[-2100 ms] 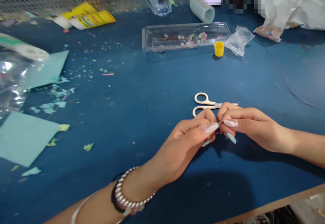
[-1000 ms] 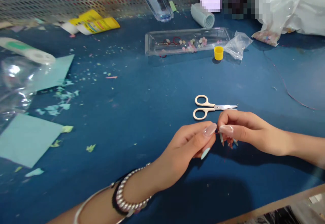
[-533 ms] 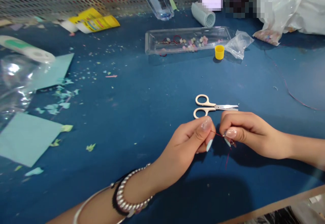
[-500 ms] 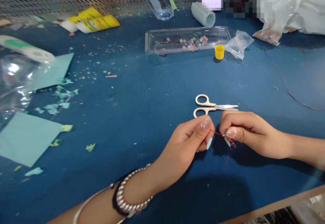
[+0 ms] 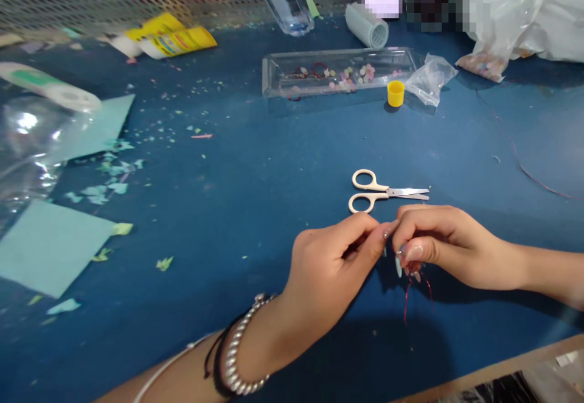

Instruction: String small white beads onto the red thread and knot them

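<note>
One pair of scissors [image 5: 381, 196] lies on the bench [image 5: 237, 208] just beyond the left hand [image 5: 331, 272]; a yellow cap [image 5: 395, 94] stands before the clear tray [image 5: 265, 75], which holds beads [image 5: 367, 73] and red loops [image 5: 319, 64]. Fingers of the right hand [image 5: 456, 248] pinch red thread [image 5: 406, 298], ends dangling beneath. Left fingers are drawn together; whether they hold anything I cannot tell.

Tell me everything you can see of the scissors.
The scissors have two cream, plastic-looking handles ending in closed finger loops, and silvery, metal-looking blades joined at a pivot. They lie flat on the blue table, slightly open, with the loops toward the person's left and the tips toward the right. They sit just beyond the left hand and right hand. Neither hand holds them; whether the left hand touches the nearer loop is unclear.
</note>
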`<state>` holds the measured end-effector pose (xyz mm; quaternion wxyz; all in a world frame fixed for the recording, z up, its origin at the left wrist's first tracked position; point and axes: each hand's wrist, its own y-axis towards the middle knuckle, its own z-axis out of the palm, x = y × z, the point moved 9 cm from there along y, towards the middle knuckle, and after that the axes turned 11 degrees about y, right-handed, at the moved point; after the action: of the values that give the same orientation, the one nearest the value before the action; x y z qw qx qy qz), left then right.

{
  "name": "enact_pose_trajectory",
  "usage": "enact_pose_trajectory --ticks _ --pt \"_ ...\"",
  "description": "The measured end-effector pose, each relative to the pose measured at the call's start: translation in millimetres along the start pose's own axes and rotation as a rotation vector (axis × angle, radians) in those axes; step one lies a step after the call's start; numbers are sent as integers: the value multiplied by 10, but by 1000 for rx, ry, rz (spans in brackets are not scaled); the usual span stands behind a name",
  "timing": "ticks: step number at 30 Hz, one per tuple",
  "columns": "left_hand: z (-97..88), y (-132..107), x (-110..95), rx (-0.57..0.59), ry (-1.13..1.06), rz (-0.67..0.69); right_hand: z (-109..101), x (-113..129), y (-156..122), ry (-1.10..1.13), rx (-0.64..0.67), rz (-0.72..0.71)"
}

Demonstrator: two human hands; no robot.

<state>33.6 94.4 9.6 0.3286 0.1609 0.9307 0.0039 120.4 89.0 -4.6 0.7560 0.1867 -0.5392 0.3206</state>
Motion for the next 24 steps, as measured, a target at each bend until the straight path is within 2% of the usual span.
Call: enact_pose_trajectory --ticks 6,8,10,12,15,19,24 --pt "72 -28 1 23 -103 37 11 -56 -4 110 -22 59" --pt "28 -38 45 -54 -176 21 -31 -70 -4 126 -68 68" --pt "-69 -58 38 -174 -183 58 -94 -68 -5 132 -130 57" --pt "-154 -84 -42 -262 -65 142 -144 -52 -8 126 -177 33" --pt "-220 -116 -201 -327 184 255 -175 -14 -18 80 -215 -11" --pt "-199 -117 -307 -317 400 315 -187 29 -41 22 -245 -62" --pt "-149 -104 -300 -291 416 343 -243 7 -68 -6 -284 -59"
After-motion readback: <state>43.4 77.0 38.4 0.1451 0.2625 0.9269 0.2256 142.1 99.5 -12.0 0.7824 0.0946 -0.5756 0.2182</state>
